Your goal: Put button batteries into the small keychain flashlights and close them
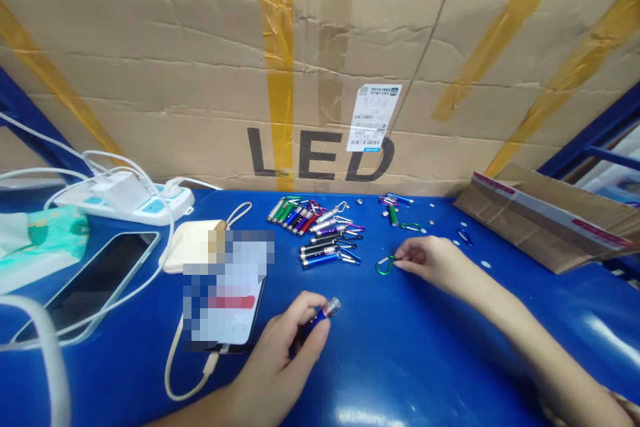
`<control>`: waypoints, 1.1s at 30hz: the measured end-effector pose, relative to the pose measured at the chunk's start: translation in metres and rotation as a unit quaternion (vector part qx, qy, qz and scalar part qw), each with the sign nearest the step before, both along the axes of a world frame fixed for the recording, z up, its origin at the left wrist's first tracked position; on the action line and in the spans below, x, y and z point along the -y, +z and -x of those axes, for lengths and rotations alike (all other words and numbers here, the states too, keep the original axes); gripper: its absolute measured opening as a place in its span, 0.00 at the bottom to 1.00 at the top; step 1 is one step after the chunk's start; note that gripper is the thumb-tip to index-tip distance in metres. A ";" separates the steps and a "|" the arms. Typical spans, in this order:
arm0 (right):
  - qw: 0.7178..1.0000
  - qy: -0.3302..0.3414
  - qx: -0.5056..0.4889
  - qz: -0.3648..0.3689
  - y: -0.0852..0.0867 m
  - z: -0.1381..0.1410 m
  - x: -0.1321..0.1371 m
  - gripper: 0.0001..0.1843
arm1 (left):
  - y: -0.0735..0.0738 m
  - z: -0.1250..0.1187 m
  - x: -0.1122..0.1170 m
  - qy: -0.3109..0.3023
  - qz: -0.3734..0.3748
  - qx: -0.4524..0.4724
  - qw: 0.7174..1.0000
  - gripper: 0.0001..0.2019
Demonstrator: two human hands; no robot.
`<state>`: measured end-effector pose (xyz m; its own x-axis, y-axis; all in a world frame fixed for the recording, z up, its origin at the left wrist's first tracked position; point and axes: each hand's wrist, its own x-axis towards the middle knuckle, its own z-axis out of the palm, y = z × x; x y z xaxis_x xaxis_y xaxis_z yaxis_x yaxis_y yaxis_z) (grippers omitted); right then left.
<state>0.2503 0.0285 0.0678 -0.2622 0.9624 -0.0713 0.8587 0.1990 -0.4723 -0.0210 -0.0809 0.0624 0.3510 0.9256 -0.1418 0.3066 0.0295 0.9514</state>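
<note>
Wrapped in my left hand (287,353) is a small blue flashlight (330,309), its silver end sticking out past the thumb and forefinger. My right hand (420,258) pinches the edge of a green carabiner clip (384,266) at the table's middle. Beyond my left hand lies a row of small flashlights in several colours, many with carabiners on them, among them a blue one (320,260) closest to me. Farther back, a short green flashlight body (393,216) lies beside another green carabiner (411,227).
A blue carabiner (464,237) and small silver discs lie right, near an open cardboard box (540,227). To the left are a lit phone (233,320) on a cable, a cream power bank (193,247), a dark phone (95,283) and a power strip (150,210). A large carton (200,80) stands behind.
</note>
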 end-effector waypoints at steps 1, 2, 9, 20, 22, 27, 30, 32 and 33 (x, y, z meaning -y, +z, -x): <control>1.000 0.016 -0.010 -0.011 0.003 0.007 0.004 0.02 | 0.001 0.000 0.000 -0.003 0.000 -0.004 1.000 0.12; 0.999 0.032 -0.028 -0.027 0.006 0.014 0.008 0.03 | 0.001 -0.001 0.000 -0.006 0.000 -0.008 1.000 0.12; 0.948 0.135 -0.264 -0.112 0.025 0.056 0.047 0.03 | 0.002 -0.002 -0.003 -0.025 -0.009 -0.022 0.999 0.11; 0.913 0.146 -0.371 -0.083 0.012 0.077 0.070 0.09 | -0.004 -0.002 -0.002 -0.043 -0.018 -0.009 0.999 0.11; 0.917 0.140 -0.364 -0.087 0.012 0.079 0.071 0.08 | -0.005 -0.002 -0.003 -0.039 -0.012 -0.004 0.999 0.11; 0.915 0.151 -0.367 -0.071 0.009 0.080 0.075 0.11 | -0.005 -0.001 -0.004 -0.039 -0.042 -0.014 0.998 0.10; 0.912 0.147 -0.374 -0.084 0.008 0.080 0.074 0.10 | -0.005 -0.001 -0.005 -0.041 -0.054 -0.018 0.998 0.09; 0.910 0.143 -0.382 -0.079 0.008 0.079 0.073 0.09 | -0.005 -0.001 -0.004 -0.039 -0.054 -0.018 0.998 0.09; 0.909 0.142 -0.386 -0.072 0.008 0.079 0.072 0.09 | -0.006 -0.001 -0.004 -0.039 -0.051 -0.018 0.998 0.09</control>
